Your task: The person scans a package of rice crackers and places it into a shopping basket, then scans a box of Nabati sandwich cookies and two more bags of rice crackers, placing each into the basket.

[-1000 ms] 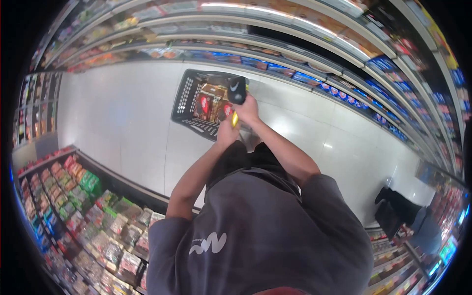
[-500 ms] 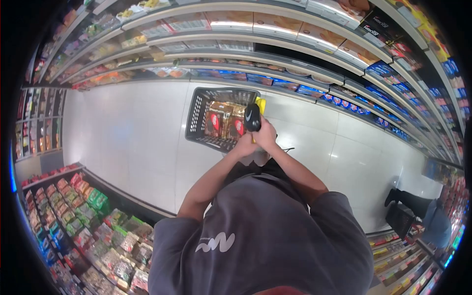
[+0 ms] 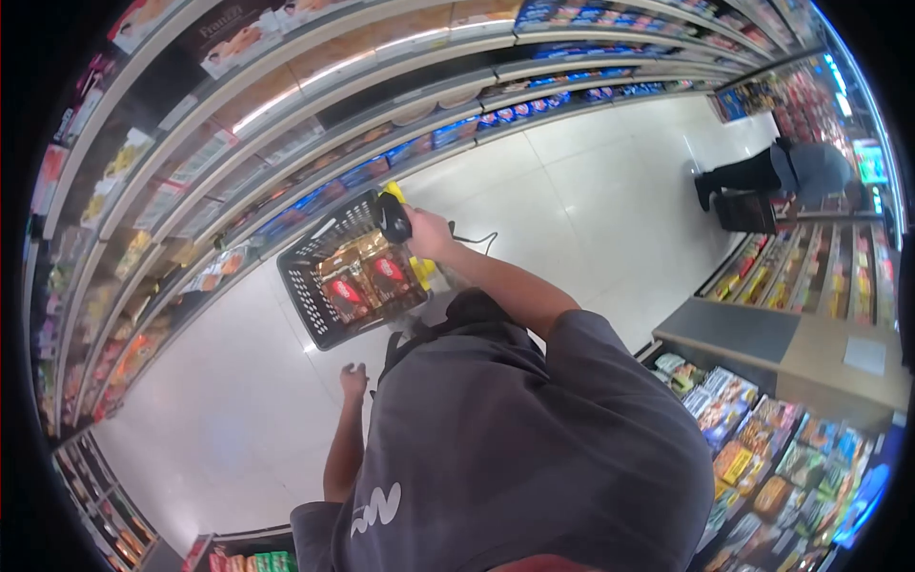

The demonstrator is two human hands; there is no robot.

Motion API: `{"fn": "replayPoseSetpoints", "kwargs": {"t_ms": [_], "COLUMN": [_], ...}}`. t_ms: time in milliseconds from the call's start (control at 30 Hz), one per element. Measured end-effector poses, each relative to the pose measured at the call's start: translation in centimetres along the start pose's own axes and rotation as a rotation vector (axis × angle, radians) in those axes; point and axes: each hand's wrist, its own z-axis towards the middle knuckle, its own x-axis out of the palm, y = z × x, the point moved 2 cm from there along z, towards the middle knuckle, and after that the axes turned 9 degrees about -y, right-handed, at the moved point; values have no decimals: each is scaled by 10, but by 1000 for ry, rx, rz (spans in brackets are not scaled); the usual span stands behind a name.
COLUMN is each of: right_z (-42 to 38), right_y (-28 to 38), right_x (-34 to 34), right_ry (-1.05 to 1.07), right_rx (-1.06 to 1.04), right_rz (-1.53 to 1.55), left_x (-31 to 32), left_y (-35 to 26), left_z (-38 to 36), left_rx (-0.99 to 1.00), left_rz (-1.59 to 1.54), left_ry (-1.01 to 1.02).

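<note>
My right hand (image 3: 429, 234) is closed on a black rounded object (image 3: 393, 218) at the right rim of a black perforated basket (image 3: 321, 327). Yellow parts (image 3: 422, 270) show beside that rim. Inside the basket lie several brown and gold packets (image 3: 348, 291) with red labels. My left hand (image 3: 353, 379) hangs below the basket, apart from it, with loosely bent fingers and nothing visible in them.
Stocked shelves (image 3: 400, 59) curve along the top and left. A person (image 3: 796, 172) stands at the upper right beside a dark basket (image 3: 745, 213). A counter (image 3: 729, 334) and packaged food (image 3: 762, 458) are at the lower right; pale floor tiles (image 3: 572, 191) lie between.
My left hand has come away from my right hand and dropped lower left. The view has turned, so the basket appears tilted and further left, and the other person higher up.
</note>
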Motion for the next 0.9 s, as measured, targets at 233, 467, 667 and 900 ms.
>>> {"fn": "replayPoseSetpoints", "kwargs": {"t_ms": [233,467,667,900], "right_z": [-39,-25,-23,-9], "right_y": [10,-4,-16,-59], "right_x": [-7,6,-11,-49], "right_ry": [-29,-66,-20,4], "right_rx": [164,262,258,229], "right_rz": [-31,52,78,104], "left_x": [-33,-18,27,73], "left_y": [36,0,8,-16], "left_z": [-2,-18,-14,-72], "left_rx": [-7,-1,117,41], "left_rz": [-39,-121,-144,-263], "left_ry": [174,199,143,80]}}
